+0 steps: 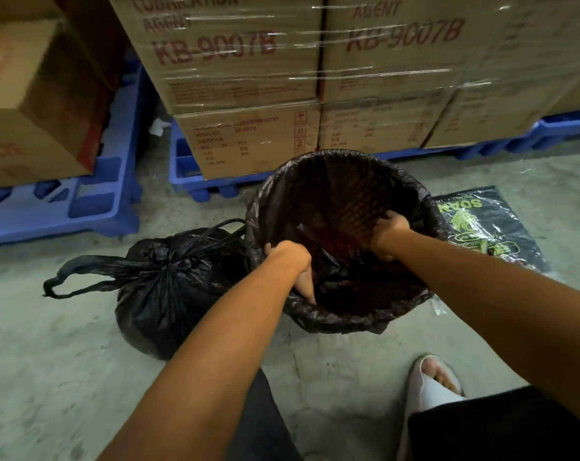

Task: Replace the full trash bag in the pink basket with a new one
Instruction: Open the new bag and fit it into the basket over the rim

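Concrete floor (65, 361); I had both hands down inside the basket (318, 161) — left hand (290, 257) and right hand (388, 232) equally near, fingers curled on the new bag (348, 294).

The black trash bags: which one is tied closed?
The full bag on the floor, left of the basket, is knotted at its top. The other bag lines the basket, open.

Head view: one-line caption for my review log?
Both hands press a new black liner into the basket; tied full bag sits beside it.
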{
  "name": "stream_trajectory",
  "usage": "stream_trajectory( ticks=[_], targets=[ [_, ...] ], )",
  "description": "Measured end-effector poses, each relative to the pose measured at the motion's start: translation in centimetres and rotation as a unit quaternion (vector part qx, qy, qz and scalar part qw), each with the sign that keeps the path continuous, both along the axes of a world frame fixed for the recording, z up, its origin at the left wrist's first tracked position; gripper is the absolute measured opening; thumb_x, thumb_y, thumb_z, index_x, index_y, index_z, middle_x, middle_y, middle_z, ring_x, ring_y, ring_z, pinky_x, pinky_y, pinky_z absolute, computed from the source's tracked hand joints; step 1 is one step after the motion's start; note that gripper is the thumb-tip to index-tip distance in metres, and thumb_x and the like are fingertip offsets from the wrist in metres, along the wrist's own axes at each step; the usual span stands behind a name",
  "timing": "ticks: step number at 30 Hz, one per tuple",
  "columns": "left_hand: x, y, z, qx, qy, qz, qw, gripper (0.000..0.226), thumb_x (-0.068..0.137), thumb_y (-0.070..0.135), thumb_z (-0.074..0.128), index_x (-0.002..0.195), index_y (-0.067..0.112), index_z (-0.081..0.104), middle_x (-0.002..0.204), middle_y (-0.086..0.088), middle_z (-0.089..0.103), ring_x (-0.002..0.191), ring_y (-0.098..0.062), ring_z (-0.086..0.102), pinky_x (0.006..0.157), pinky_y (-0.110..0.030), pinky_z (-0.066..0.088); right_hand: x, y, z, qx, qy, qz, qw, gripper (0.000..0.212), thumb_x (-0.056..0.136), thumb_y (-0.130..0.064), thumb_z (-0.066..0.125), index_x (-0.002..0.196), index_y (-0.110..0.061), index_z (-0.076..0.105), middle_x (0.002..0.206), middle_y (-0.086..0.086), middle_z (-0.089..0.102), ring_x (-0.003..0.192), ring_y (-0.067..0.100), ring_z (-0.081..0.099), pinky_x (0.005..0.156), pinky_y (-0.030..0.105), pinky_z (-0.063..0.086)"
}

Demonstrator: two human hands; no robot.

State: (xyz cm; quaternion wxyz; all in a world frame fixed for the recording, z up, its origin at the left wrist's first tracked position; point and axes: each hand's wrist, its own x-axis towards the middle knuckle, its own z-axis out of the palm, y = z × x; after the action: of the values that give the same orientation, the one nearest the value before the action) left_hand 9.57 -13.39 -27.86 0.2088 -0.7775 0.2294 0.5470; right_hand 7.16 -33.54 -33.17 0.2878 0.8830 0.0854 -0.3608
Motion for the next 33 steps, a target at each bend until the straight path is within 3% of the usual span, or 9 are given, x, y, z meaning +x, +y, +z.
stream_trajectory(
  ticks=[2, 6, 8, 11, 14, 16, 18, 26, 33],
  targets=[
    [-1.0, 0.0, 1.0, 0.007, -0.026, -0.066, 0.997, 0.076, 0.093, 0.059, 0.048, 0.151, 0.013, 0.029, 0.156, -0.010, 0.027, 0.144, -0.036, 0.024, 0.118, -0.052, 0.019, -0.9, 0.0, -0.3, 0.015, 0.021, -0.020, 0.999, 0.074, 0.091, -0.047, 0.043, 0.152, -0.007, 0.030, 0.161, 0.012, 0.027, 0.149, 0.023, 0.020, 0.105, 0.002, -0.005],
    [-1.3, 0.3, 1.2, 0.032, -0.018, -0.071, 0.997, 0.079, 0.092, 0.066, 0.042, 0.153, 0.018, 0.026, 0.159, -0.008, 0.025, 0.146, -0.034, 0.023, 0.118, -0.050, 0.017, -2.3, 2.2, 1.8, 0.044, -0.045, -0.070, 0.996, 0.049, 0.099, -0.033, 0.037, 0.148, -0.024, 0.040, 0.154, 0.001, 0.040, 0.143, 0.023, 0.035, 0.119, 0.043, 0.018],
    [-1.0, 0.8, 0.7, 0.037, -0.004, -0.076, 0.996, 0.089, 0.084, 0.078, 0.040, 0.153, 0.024, 0.028, 0.160, -0.005, 0.026, 0.145, -0.032, 0.025, 0.119, -0.050, 0.020, -1.9, 2.8, 3.0, 0.082, -0.121, -0.053, 0.988, 0.037, 0.096, -0.030, 0.046, 0.130, -0.023, 0.059, 0.135, 0.005, 0.059, 0.126, 0.026, 0.056, 0.104, 0.040, 0.039],
    [-0.4, 1.3, 0.9, -0.097, -0.072, -0.093, 0.988, 0.086, 0.071, 0.087, 0.045, 0.133, 0.029, 0.056, 0.146, -0.003, 0.048, 0.133, -0.030, 0.045, 0.107, -0.047, 0.035, -2.2, 3.3, 4.4, 0.146, -0.300, -0.006, 0.943, 0.029, 0.088, -0.022, 0.051, 0.112, -0.018, 0.068, 0.108, 0.008, 0.069, 0.105, 0.031, 0.064, 0.091, 0.040, 0.044],
    [0.8, 1.3, 2.6, -0.277, -0.328, -0.163, 0.888, 0.037, 0.092, 0.044, 0.051, 0.119, 0.022, 0.062, 0.125, -0.008, 0.058, 0.121, -0.030, 0.050, 0.099, -0.047, 0.035, -2.6, 1.7, 6.4, 0.124, -0.452, -0.033, 0.883, 0.028, 0.080, -0.017, 0.055, 0.106, -0.012, 0.065, 0.109, 0.014, 0.062, 0.105, 0.036, 0.055, 0.088, 0.045, 0.041],
    [0.7, 1.7, 3.7, -0.295, -0.473, -0.151, 0.817, 0.038, 0.087, 0.030, 0.058, 0.123, 0.018, 0.058, 0.127, -0.011, 0.051, 0.122, -0.032, 0.045, 0.099, -0.048, 0.034, -3.6, 0.4, 6.7, 0.134, -0.477, -0.144, 0.856, 0.039, 0.082, -0.016, 0.055, 0.120, -0.014, 0.056, 0.127, 0.018, 0.050, 0.113, 0.041, 0.049, 0.093, 0.050, 0.038],
    [0.3, 2.4, 4.0, -0.277, -0.541, -0.059, 0.792, 0.047, 0.083, 0.031, 0.064, 0.126, 0.017, 0.053, 0.133, -0.014, 0.044, 0.125, -0.034, 0.039, 0.100, -0.049, 0.033, -4.1, -0.1, 6.6, 0.156, -0.447, -0.244, 0.846, 0.054, 0.086, -0.015, 0.055, 0.138, -0.024, 0.039, 0.137, 0.019, 0.041, 0.114, 0.046, 0.049, 0.090, 0.052, 0.040],
    [-2.6, 4.2, 2.7, -0.269, -0.483, 0.232, 0.800, 0.052, 0.089, 0.028, 0.057, 0.139, 0.019, 0.044, 0.140, -0.016, 0.035, 0.125, -0.040, 0.043, 0.098, -0.050, 0.042, -5.8, -1.5, 7.0, 0.258, -0.427, -0.359, 0.789, 0.042, 0.096, -0.010, 0.047, 0.137, -0.020, 0.044, 0.132, 0.019, 0.042, 0.117, 0.045, 0.052, 0.093, 0.054, 0.043],
    [-4.2, 1.5, 0.8, -0.468, -0.343, 0.433, 0.690, 0.068, 0.092, 0.008, 0.044, 0.154, 0.029, 0.026, 0.151, -0.012, 0.036, 0.137, -0.033, 0.035, 0.104, -0.039, 0.037, -6.4, -4.9, 7.6, 0.264, -0.431, -0.417, 0.755, 0.041, 0.097, -0.012, 0.048, 0.137, -0.018, 0.045, 0.142, 0.019, 0.038, 0.125, 0.043, 0.048, 0.099, 0.052, 0.040]
  ],
)
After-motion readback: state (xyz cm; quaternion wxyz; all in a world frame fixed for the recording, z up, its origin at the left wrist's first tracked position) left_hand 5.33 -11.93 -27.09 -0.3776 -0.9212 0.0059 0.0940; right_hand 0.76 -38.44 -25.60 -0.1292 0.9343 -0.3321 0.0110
